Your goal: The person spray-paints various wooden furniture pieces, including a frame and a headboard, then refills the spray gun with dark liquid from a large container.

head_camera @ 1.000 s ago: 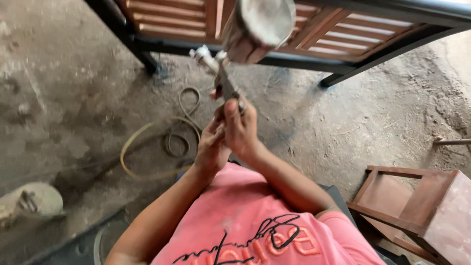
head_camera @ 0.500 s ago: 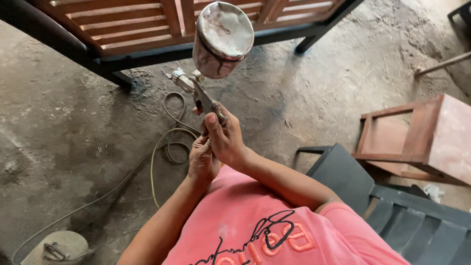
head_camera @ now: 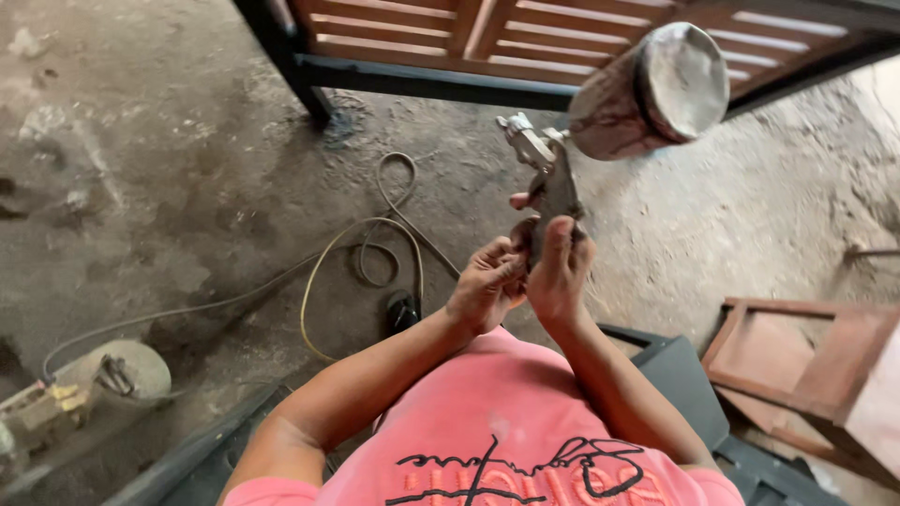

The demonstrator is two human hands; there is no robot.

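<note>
Bare concrete floor (head_camera: 169,169), grey and stained, filling most of the view. At the far edge, a slatted reddish wooden frame (head_camera: 450,28) on dark metal legs, spanning left to right. Near and centre, a pink shirt (head_camera: 487,431) with dark script across the chest, both forearms rising from it toward the middle. At the near right, a reddish-brown wooden stool (head_camera: 825,356) lying tilted, just beside a dark plastic chair (head_camera: 675,375) partly hidden under the right arm. At the near left, a pale round canister (head_camera: 122,370) with a metal fitting, touching the floor. From it, a thin hose (head_camera: 319,272) running right and looping in loose coils on the floor, left of the hands. Held up in the centre right, well clear of the floor, a spray gun (head_camera: 553,178) with its worn metal cup (head_camera: 656,89) tilted to the upper right and the nozzle end pointing far left. Right hand (head_camera: 560,276) wrapped round the gun's handle, fingers curled shut on it, thumb laid up the back. Left hand (head_camera: 487,286) just beside and touching, fingers bent and pinching at the lower handle; exact contact too small to tell.
</note>
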